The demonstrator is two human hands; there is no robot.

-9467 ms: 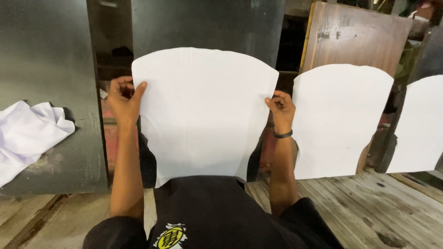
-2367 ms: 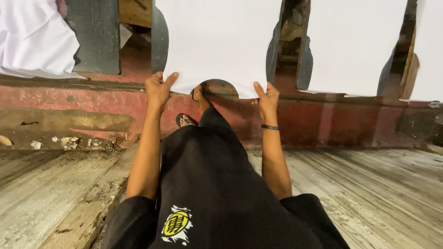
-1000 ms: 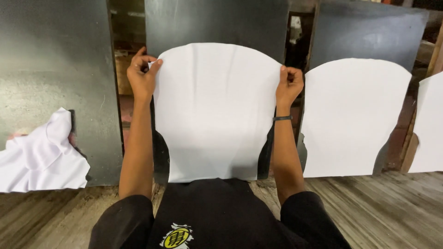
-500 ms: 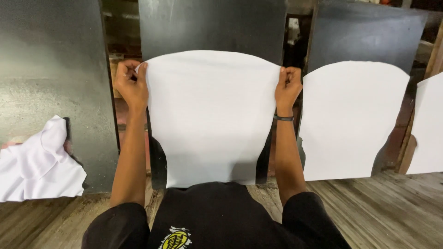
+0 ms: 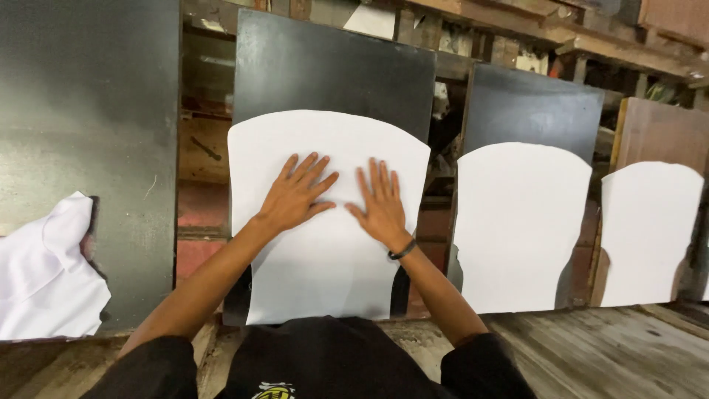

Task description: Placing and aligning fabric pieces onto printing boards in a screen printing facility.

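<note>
Both hands have left the sheet's [image 5: 325, 229] top corners; left hand [image 5: 295, 193] and right hand [image 5: 380, 203] press flat, fingers spread, grasping nothing, its bottom edge hidden by the black shirt [image 5: 332, 362].

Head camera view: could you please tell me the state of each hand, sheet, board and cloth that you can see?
Left hand: open, flat on the middle sheet.
Right hand: open, flat on it too.
Middle sheet: spread over a black board.
Second sheet: on its board, untouched.
Third sheet: likewise untouched.
White cloth: crumpled, at left.
</note>
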